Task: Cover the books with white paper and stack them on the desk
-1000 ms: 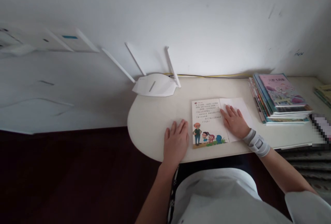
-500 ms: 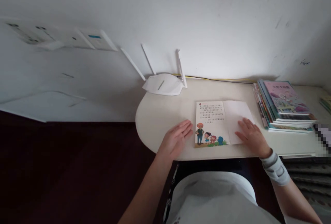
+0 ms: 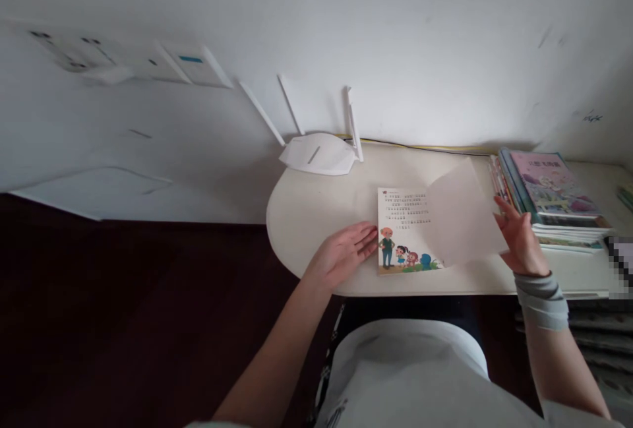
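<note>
Now the right hand (image 3: 519,243) has lifted the book's page (image 3: 462,217) upright.

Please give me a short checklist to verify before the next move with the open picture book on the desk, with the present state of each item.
1. Left hand steadies the picture book at its left edge: ok, fingertips touch it.
2. Right hand holds the lifted page at its right edge: ok, the page stands raised off the book.
3. Only one page is lifted: cannot tell, the edge is too small to see.
4. Page free of creases or tears: ok as far as visible, the sheet looks smooth.
5. Stack of books is apart from the lifted page: not ok, it lies close behind the right hand.
6. Router is apart from the book: ok, bare desk between them.
</note>
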